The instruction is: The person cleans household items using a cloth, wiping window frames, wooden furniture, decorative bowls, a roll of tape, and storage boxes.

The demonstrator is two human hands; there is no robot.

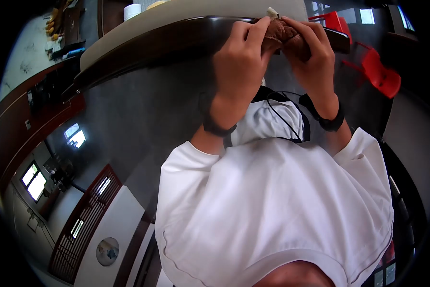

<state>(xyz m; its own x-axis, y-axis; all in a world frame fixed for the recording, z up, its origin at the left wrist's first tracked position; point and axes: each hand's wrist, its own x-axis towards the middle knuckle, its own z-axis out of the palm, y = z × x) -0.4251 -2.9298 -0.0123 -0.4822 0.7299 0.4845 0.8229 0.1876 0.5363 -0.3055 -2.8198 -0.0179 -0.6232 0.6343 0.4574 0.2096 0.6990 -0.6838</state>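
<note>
My left hand [243, 57] and my right hand [315, 55] are raised close together over the near edge of a table. Between them they pinch a small brown fuzzy cloth piece [281, 34], gathered into folds. A cream-coloured tip [272, 12] sticks up above it; whether it is part of the same piece I cannot tell. The fingers of each hand are closed on the brown cloth from its own side, hiding part of it. Each wrist wears a black band.
The pale tabletop [143, 36] has a dark curved edge. A white roll [132, 11] stands at its far left. Red plastic chairs [381, 74] are at the right. Further left is another table [26, 62] with several small items along it.
</note>
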